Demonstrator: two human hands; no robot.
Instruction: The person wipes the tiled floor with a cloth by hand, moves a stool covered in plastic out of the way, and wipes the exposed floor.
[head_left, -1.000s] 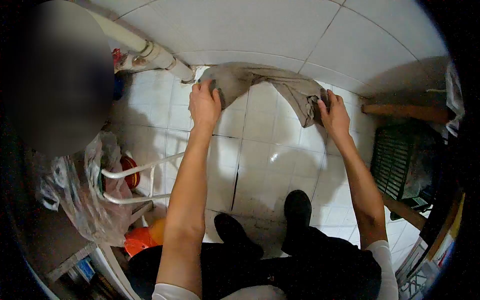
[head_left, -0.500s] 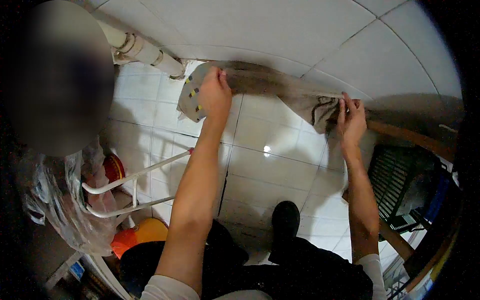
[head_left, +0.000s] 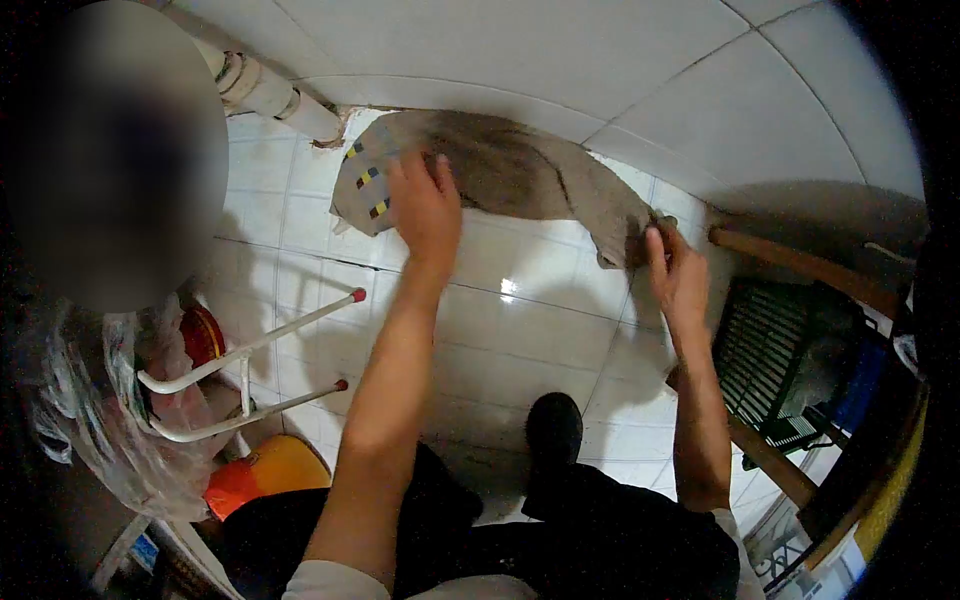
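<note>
A grey-brown cloth [head_left: 500, 165] with rows of yellow and black checks at its left end stretches along the foot of the tiled wall. It looks creased and bunched at its narrow right end. My left hand [head_left: 428, 215] is over the checked part, fingers apart and slightly blurred; whether the fingertips touch the fabric is hard to see. At the right end, my right hand [head_left: 682, 285] has its thumb and fingers closed at the cloth's corner.
White pipe [head_left: 270, 95] meets the floor at upper left. White metal legs [head_left: 250, 350] with red caps, clear plastic wrapping [head_left: 130, 420] and an orange-yellow object [head_left: 270, 475] stand on the left. A dark green crate [head_left: 780, 350] and wooden bars [head_left: 800, 265] are at right.
The cloth's raised right part has come down toward the floor and slackened. My left hand has opened from its pinch on the top edge. My right hand has lowered with the corner.
</note>
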